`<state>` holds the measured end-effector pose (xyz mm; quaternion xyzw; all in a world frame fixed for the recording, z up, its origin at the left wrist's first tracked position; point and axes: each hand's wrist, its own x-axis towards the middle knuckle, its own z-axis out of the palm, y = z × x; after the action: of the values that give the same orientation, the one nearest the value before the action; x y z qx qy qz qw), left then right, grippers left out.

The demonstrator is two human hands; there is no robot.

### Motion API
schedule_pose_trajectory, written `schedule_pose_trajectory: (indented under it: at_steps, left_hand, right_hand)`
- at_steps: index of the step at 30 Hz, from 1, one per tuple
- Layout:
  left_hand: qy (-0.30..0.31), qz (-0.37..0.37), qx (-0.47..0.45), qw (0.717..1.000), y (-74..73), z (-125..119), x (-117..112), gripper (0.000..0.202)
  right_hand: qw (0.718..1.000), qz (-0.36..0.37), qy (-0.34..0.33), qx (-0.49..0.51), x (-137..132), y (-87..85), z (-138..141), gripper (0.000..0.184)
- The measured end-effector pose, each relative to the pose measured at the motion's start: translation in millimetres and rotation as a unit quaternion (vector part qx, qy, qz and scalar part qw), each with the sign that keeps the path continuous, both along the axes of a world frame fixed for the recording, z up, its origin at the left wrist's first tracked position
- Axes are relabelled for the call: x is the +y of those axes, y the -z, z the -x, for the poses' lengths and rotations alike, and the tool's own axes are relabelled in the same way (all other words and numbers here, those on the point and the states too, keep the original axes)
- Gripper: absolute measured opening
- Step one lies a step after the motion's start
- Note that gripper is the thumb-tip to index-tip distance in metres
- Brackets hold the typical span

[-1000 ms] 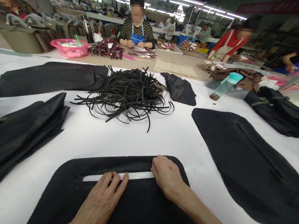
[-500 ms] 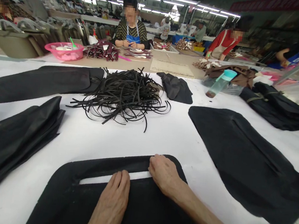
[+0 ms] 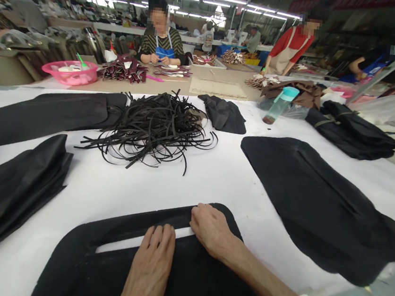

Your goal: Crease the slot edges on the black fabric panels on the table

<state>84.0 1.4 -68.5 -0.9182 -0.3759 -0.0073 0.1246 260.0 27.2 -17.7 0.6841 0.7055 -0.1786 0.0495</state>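
A black fabric panel with a long narrow slot lies in front of me on the white table. My left hand lies flat on the panel, fingers together, fingertips at the slot's lower edge. My right hand presses on the panel at the slot's right end, fingers curled down onto the cloth. Neither hand holds anything. A tangled heap of black strips lies farther back at the table's middle.
More black fabric lies around: a stack at the left, a long piece at the back left, a large panel at the right, small pieces at the back. A teal-capped bottle stands behind. People work at far tables, by a pink basin.
My left hand has slid right along the slot toward my right hand, and its fingers have closed together. The view has shifted slightly to the right.
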Motion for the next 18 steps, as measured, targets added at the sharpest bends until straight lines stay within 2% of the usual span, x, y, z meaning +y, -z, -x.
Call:
schedule_pose_trajectory:
  at_steps: [2,5,12,16,18]
  left_hand:
    - [0.021,-0.011,0.002,1.000,2.5,-6.4,-1.9,0.050]
    - [0.044,-0.006,0.018,0.999,-2.3,-12.1,0.4,0.056]
    - [0.028,0.081,0.037,0.996,-21.3,-15.5,13.9,0.062]
    - [0.022,0.079,0.036,0.996,-21.0,-16.4,15.0,0.062]
    - [0.020,0.073,0.033,0.997,-19.5,-16.6,14.6,0.063]
  right_hand:
    - [1.000,-0.005,-0.001,0.004,-0.1,2.2,0.1,0.020]
    - [1.000,-0.013,-0.007,0.017,0.7,4.2,-1.1,0.019]
    - [0.991,-0.026,-0.058,0.118,-1.3,5.1,-25.0,0.004]
    - [0.985,-0.041,-0.061,0.153,-5.4,8.6,-41.4,0.018]
    - [0.985,-0.045,-0.060,0.154,-7.0,10.3,-46.1,0.017]
